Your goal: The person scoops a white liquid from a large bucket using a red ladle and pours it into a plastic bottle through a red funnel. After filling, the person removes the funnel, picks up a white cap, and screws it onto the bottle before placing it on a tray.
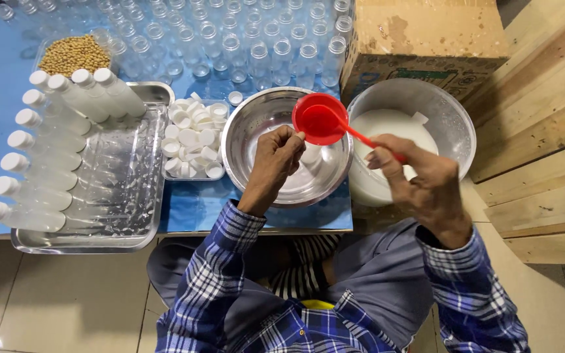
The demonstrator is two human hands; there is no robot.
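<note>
Seen from above, the right hand (420, 186) grips the handle of a red ladle (322, 123). Its long axis runs from the hand at four o'clock up to the cup at ten o'clock, above a steel bowl (243, 134). The left hand (277, 157) is closed around a small bottle (310, 154) beneath the cup. At three o'clock sits a basin of white liquid (452, 117); at nine o'clock, a tray of capped bottles (132, 222).

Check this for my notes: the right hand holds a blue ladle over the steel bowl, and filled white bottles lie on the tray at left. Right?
Not quite: the ladle is red, not blue, as the head view shows. The right hand holds it over the steel bowl, and filled white bottles lie on the tray.
</note>
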